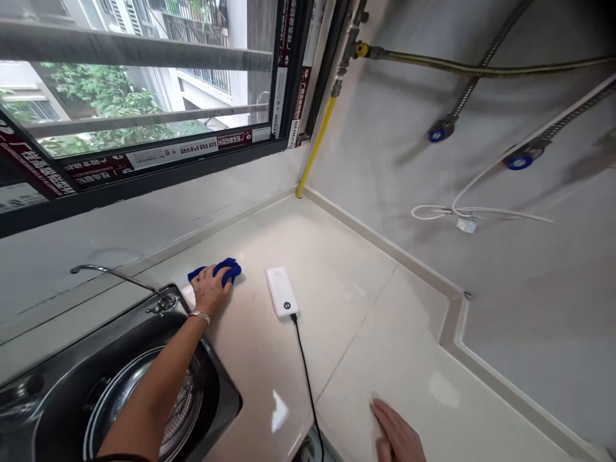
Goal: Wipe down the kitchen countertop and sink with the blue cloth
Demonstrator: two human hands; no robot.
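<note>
The left grip (210, 287) is closed over a blue cloth (230, 270), pressing it to the bench; the right grip (395, 436) is open, fingers extended, at the near part of the bench (346, 256). The dark sink (226, 393) lies under the left forearm, holding a round metal vessel (187, 401). The tap (118, 274) stands behind. The cloth lies just beyond the sink's corner, left of a white device (282, 290) with a black cable (305, 366).

1 bunched blue cloth (231, 269) lies on the countertop (337, 263).
</note>
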